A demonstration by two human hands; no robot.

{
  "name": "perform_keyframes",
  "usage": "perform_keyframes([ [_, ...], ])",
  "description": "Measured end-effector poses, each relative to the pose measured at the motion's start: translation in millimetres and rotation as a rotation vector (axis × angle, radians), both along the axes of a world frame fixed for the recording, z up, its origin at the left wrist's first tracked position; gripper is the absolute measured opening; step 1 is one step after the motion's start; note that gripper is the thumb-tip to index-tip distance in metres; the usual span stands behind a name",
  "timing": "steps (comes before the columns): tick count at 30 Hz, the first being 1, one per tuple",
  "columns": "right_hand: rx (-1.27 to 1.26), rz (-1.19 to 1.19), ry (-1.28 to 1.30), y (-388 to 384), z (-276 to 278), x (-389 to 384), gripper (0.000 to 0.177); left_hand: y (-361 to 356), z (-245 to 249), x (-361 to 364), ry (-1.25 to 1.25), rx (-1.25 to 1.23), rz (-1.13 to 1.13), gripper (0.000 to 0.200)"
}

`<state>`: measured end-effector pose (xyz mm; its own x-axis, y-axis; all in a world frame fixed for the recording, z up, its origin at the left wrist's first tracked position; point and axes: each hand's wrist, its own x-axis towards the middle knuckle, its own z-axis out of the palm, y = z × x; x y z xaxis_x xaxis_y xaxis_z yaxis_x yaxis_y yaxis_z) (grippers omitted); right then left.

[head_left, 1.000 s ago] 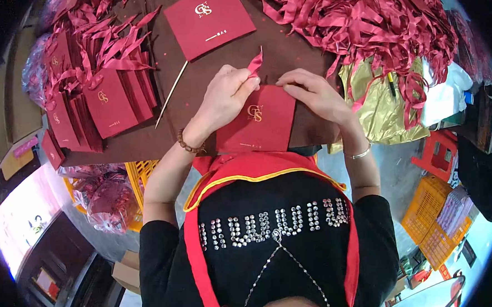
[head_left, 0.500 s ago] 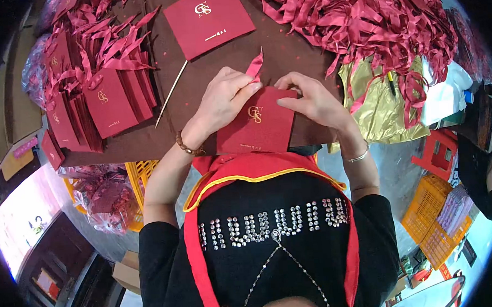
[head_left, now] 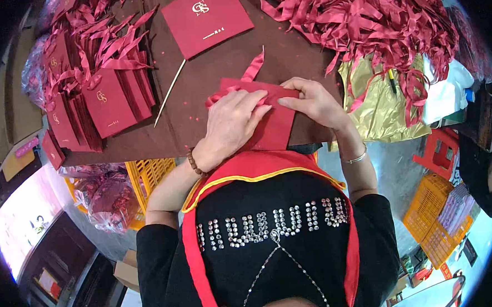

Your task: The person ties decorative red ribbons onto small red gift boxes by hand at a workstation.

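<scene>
A red paper bag (head_left: 278, 124) lies at the table's near edge, between both hands. My left hand (head_left: 236, 118) rests over its left part, fingers bent and closed on a red ribbon (head_left: 254, 68) whose loose end points up and away. My right hand (head_left: 315, 102) pinches the bag's upper right edge between thumb and fingers. The bag's gold print is covered by my left hand. Farther off, another red bag (head_left: 208, 21) with gold lettering lies flat, and a thin stick (head_left: 170, 92) runs down from its lower left corner.
Rows of red bags with ribbons (head_left: 110, 102) stand at the left. A large heap of red ribbons (head_left: 361, 19) covers the far right, above gold wrapping (head_left: 386, 113) with a pen (head_left: 391, 82). Yellow crates (head_left: 435, 216) and a red stool (head_left: 438, 152) are on the floor.
My left hand has moved down and across the bag, hiding the gold print. The ribbon now lies across the bag's top. My right hand has barely moved and still pinches the edge.
</scene>
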<state>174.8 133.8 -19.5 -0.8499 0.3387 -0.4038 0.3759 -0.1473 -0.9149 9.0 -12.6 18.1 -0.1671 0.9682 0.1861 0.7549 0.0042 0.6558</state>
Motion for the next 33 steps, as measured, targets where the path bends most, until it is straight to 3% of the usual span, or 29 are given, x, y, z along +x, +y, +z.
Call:
perform_keyframes([
  [14,0.261,0.003,-0.024,-3.7,20.5,-3.6,0.022,14.2,-10.6,8.6,-0.031,0.057,0.021,0.012],
  [15,0.324,0.031,-0.067,-3.4,24.3,-4.2,0.022,15.4,-12.5,9.6,0.090,0.099,0.031,0.012],
  [19,0.236,-0.020,-0.032,-4.8,16.6,-4.0,0.023,13.7,-16.3,10.7,0.301,0.168,0.018,0.014],
  [21,0.338,0.015,-0.071,-3.7,19.4,-4.3,0.024,13.6,-17.4,9.2,0.263,0.180,0.034,0.015],
  [28,0.300,-0.001,-0.059,-5.6,7.8,-5.0,0.024,11.3,-12.4,8.3,0.226,0.071,0.128,0.016],
  [33,0.254,-0.015,-0.018,-6.7,9.0,-5.6,0.025,7.0,-11.6,14.3,0.176,0.139,0.070,0.018],
])
